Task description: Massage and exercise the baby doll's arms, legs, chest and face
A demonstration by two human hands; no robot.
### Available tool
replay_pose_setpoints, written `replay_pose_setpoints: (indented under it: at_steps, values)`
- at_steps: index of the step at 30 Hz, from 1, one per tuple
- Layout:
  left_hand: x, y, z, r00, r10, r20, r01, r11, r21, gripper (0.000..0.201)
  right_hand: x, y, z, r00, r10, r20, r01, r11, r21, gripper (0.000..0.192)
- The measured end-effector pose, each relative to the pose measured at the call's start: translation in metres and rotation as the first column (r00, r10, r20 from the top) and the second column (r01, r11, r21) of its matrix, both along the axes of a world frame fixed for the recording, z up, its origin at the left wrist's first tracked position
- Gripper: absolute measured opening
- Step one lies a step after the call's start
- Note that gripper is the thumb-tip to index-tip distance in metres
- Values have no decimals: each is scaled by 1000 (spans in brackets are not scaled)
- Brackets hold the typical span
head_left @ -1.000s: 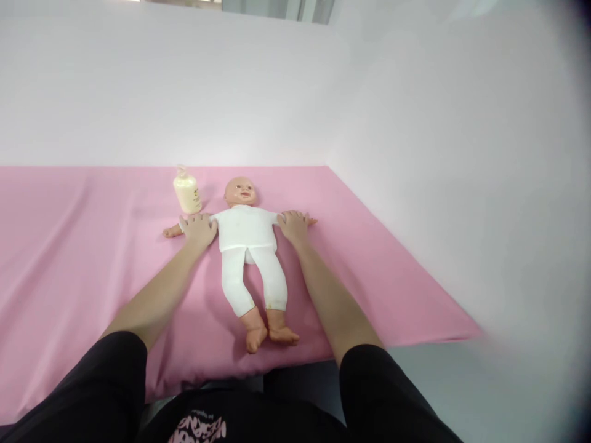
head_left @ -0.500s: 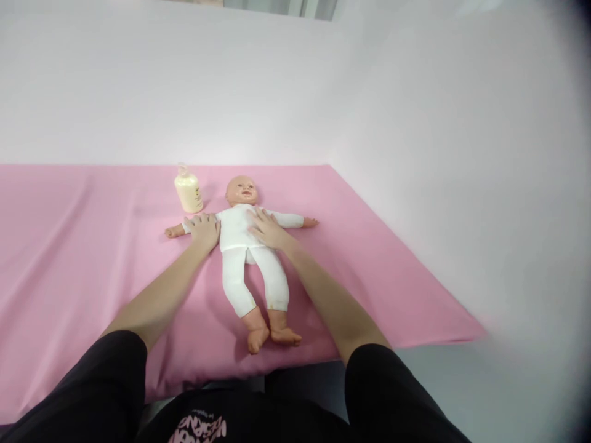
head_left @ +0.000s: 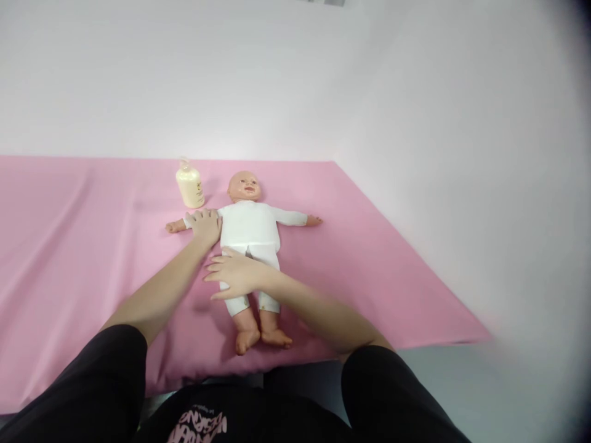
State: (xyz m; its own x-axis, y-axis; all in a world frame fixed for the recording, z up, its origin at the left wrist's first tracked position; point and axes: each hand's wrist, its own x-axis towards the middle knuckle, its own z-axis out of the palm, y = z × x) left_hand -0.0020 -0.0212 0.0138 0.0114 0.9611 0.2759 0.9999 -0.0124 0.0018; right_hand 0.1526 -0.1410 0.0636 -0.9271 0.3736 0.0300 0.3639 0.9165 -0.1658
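Observation:
A baby doll (head_left: 250, 226) in a white shirt and white trousers lies on its back on the pink sheet (head_left: 360, 258), arms spread, bare feet toward me. My left hand (head_left: 204, 225) rests flat on the doll's arm at the left, fingers apart. My right hand (head_left: 234, 275) lies across the doll's white trouser legs, fingers spread and pointing left. A cream lotion bottle (head_left: 189, 184) stands just beyond my left hand, left of the doll's head.
The pink sheet covers a padded surface that ends at a white wall (head_left: 277, 80) behind and another white wall on the right. A grey floor strip (head_left: 462, 381) shows at the near right edge.
My right hand has left the doll's arm on the right, crossed its chest and come down onto its legs. My left hand has stayed on the other arm.

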Motion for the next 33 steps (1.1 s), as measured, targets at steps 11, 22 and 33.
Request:
replay_pose_setpoints:
  at_steps: [11, 22, 33]
  values:
    - [2, 1, -1, 999, -18, 47, 17, 999, 29, 53, 89, 110, -29, 709, -672, -216, 641, 741, -201, 59]
    - [9, -3, 25, 913, -234, 334, 275, 958, -82, 58, 141, 140, -68, 514, -821, -249, 838, 542, -57, 56]
    - [60, -53, 37, 558, -756, 341, 829, 523, -198, 56, 137, 139, -69, 513, -819, -258, 844, 536, -23, 55]
